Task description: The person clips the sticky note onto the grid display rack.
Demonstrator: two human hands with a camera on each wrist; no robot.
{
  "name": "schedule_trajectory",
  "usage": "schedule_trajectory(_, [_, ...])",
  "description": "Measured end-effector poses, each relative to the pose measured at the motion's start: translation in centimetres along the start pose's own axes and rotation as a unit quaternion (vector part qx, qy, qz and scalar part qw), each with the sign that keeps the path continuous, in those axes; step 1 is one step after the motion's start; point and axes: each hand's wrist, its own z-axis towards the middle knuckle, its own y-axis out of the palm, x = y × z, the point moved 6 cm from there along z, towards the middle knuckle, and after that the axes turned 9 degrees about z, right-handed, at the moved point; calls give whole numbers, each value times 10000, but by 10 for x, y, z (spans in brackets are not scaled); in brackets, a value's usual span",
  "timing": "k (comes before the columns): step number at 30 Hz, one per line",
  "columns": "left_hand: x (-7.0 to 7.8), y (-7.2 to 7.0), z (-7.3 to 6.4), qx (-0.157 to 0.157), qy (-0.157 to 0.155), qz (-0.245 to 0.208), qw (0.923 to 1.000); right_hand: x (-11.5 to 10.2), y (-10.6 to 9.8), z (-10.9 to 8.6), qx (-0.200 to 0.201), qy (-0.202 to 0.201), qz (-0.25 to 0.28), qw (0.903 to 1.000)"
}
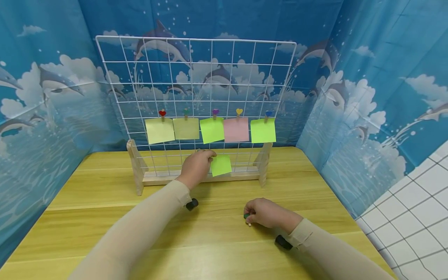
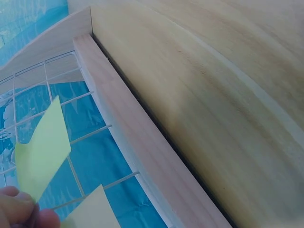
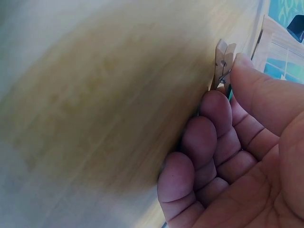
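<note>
A lime-green sticky note (image 1: 221, 165) is pinched in my left hand (image 1: 196, 165), in front of the lower part of the white wire grid (image 1: 201, 83). In the left wrist view the fingertips (image 2: 16, 209) hold the note (image 2: 43, 147) by its edge; a paler paper corner (image 2: 95, 211) shows beside it. Just over the table, my right hand (image 1: 267, 213) grips a small wooden clothespin (image 3: 223, 64) between thumb and forefinger. A bit of green on the clothespin (image 1: 246, 216) shows in the head view, the rest being covered by fingers.
Several notes, such as a pink note (image 1: 236, 130) and a pale yellow note (image 1: 160, 130), hang from the grid under heart-topped clothespins. A wooden stand (image 1: 140, 177) holds the grid on the wood-grain table (image 1: 210, 241). Dolphin-patterned curtains (image 1: 357, 77) enclose the back and sides.
</note>
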Motion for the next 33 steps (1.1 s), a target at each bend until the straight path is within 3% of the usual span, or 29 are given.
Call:
schedule_trajectory(20, [3,1,7,345,-517,14,9981,0,1,-1,19,26,51,10000])
schedule_trajectory(33, [8,1,10,517,-459,462,9965,1,2,-2,12,40,16,10000])
